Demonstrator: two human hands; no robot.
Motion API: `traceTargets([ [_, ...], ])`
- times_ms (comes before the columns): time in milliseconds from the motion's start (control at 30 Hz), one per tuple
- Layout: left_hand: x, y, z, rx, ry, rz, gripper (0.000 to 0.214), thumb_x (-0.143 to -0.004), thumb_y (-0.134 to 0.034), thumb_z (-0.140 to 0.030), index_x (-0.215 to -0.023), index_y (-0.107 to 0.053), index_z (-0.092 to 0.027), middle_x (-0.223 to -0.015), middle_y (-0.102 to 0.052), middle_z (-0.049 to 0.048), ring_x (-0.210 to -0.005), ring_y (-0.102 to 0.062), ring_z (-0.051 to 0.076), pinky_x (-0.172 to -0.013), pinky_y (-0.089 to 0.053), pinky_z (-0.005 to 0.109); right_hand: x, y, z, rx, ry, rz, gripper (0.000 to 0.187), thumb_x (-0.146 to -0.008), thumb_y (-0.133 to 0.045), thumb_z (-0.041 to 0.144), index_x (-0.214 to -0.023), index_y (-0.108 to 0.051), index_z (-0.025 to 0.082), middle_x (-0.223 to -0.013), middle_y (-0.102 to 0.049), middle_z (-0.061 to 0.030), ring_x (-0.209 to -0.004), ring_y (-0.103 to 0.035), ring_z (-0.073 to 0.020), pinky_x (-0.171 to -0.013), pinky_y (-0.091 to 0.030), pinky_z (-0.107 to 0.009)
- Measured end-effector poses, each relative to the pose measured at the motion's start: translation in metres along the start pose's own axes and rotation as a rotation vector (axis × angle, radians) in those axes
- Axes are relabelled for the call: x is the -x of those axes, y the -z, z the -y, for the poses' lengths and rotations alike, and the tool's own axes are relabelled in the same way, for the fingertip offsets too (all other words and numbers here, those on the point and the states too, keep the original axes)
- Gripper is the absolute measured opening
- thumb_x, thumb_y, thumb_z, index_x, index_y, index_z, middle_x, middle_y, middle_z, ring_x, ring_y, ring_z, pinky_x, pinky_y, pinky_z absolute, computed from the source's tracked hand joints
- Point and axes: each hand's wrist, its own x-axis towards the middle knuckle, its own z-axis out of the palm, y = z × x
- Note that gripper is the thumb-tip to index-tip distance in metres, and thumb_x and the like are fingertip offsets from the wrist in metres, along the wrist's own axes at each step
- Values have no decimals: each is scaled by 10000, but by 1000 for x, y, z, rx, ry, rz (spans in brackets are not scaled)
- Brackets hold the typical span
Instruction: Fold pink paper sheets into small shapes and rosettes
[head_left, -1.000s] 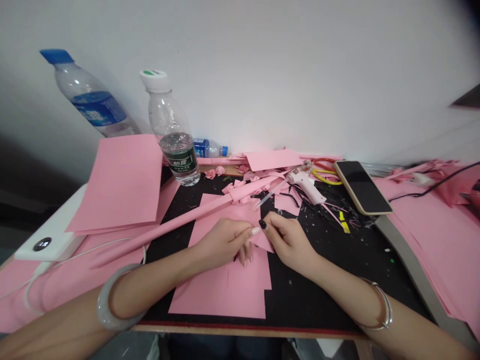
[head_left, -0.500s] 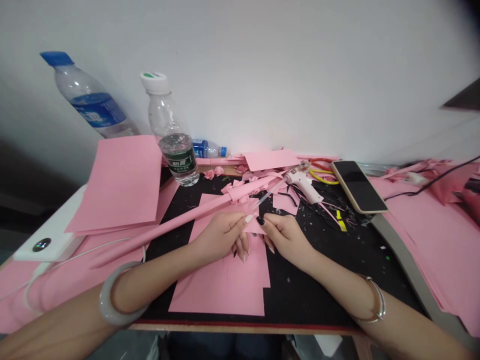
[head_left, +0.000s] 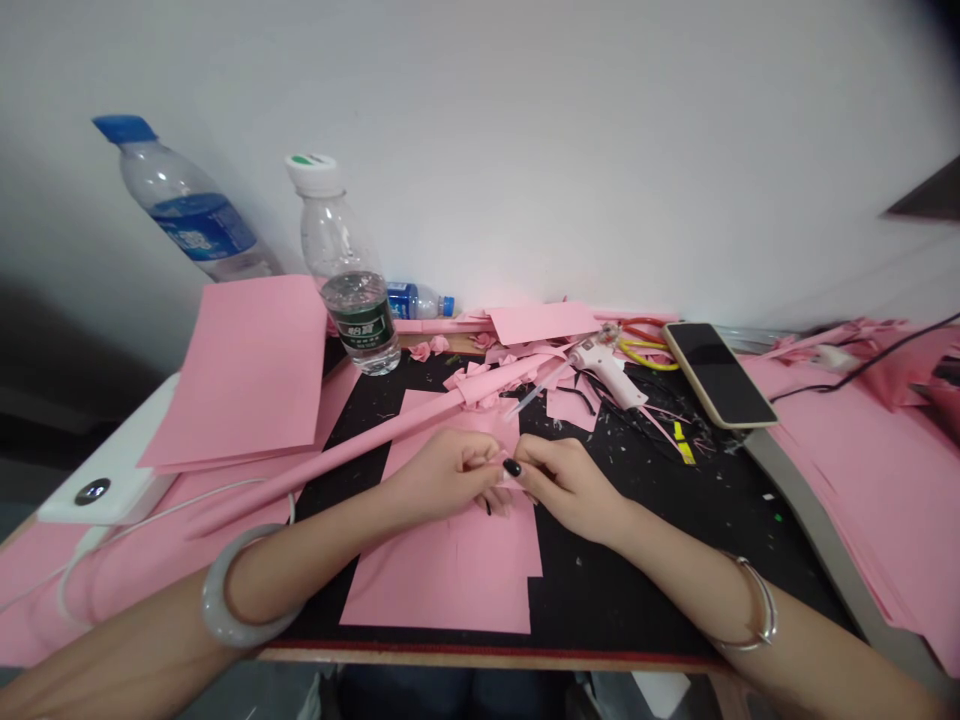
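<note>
Head camera view, looking down over both forearms. Nearest, a pale stone bangle (head_left: 241,590) circles the left wrist and a thin metal bangle (head_left: 756,612) circles the right wrist. The left hand (head_left: 442,478) and right hand (head_left: 570,488) meet at the middle of the desk, with their fingertips closed together on a small piece of pink paper (head_left: 504,481). Most of that piece is hidden by the fingers. What shows lies roughly level, its long axis seeming to run from one hand across to the other, and it sits in the gap between the two grips.

Just below the hands lies a large cut pink sheet (head_left: 442,585) on a black cutting mat (head_left: 675,570) flecked with scraps. A long rolled pink paper tube (head_left: 330,462) passes just above the left hand, rising diagonally toward the right. Beyond the hands are a white glue gun (head_left: 609,375), with a clear glue stick (head_left: 534,391) pointing left from it, and a phone (head_left: 720,375) lying face up. Scissors with red and yellow handles (head_left: 643,345) lie behind the glue gun. Small pink paper roses (head_left: 431,348) sit near the far edge. To the left, a stack of pink sheets (head_left: 251,375) lies below a clear water bottle (head_left: 349,290).
</note>
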Motion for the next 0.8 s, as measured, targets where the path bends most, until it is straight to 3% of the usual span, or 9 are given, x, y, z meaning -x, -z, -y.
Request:
traceTargets([
  [100,2,-2,6,-50,-13,68,130,-765,-483,-79,-701,-581,-137,-652,-695,21,-593,-679,141,-576,-556,263,1,-1,2,-2,55,24,254,-881,-437,211,-633,-390,181,-546,-337,67,-486,-328,-68,-486,-259,-194],
  [233,4,-4,9,-57,-9,117,37,-755,-577,-147,-752,-613,-138,-679,-705,24,-618,-686,158,-570,-553,256,4,-4,3,-71,121,86,278,-900,-362,158,-623,-375,182,-544,-379,59,-477,-361,-61,-491,-268,-190],
  [400,2,-3,4,77,-3,87,178,-811,-560,-214,-650,-534,-142,-674,-708,39,-626,-689,160,-595,-557,274,4,-1,-1,-119,-4,-11,367,-945,-339,325,-608,-375,183,-514,-337,61,-460,-341,-73,-472,-266,-207],
  [500,-1,2,1,147,-52,49,183,-853,-523,-242,-713,-558,-130,-682,-710,49,-620,-684,144,-598,-544,255,1,3,-5,-354,-66,41,400,-934,-349,429,-644,-443,170,-553,-434,38,-472,-397,-80,-460,-300,-208],
  [633,-4,10,1,231,-72,86,213,-855,-540,-291,-731,-555,-119,-676,-707,59,-581,-675,139,-560,-529,240,-1,5,-7,-699,-66,132,365,-890,-443,464,-712,-507,152,-611,-510,12,-460,-422,-76,-425,-303,-205],
  [800,-5,13,2,299,-51,92,242,-835,-569,-334,-731,-566,-115,-646,-693,53,-548,-660,129,-533,-515,224,0,5,-7,-810,-107,110,200,-848,-530,338,-794,-515,147,-609,-519,21,-461,-408,-72,-445,-304,-207],
])
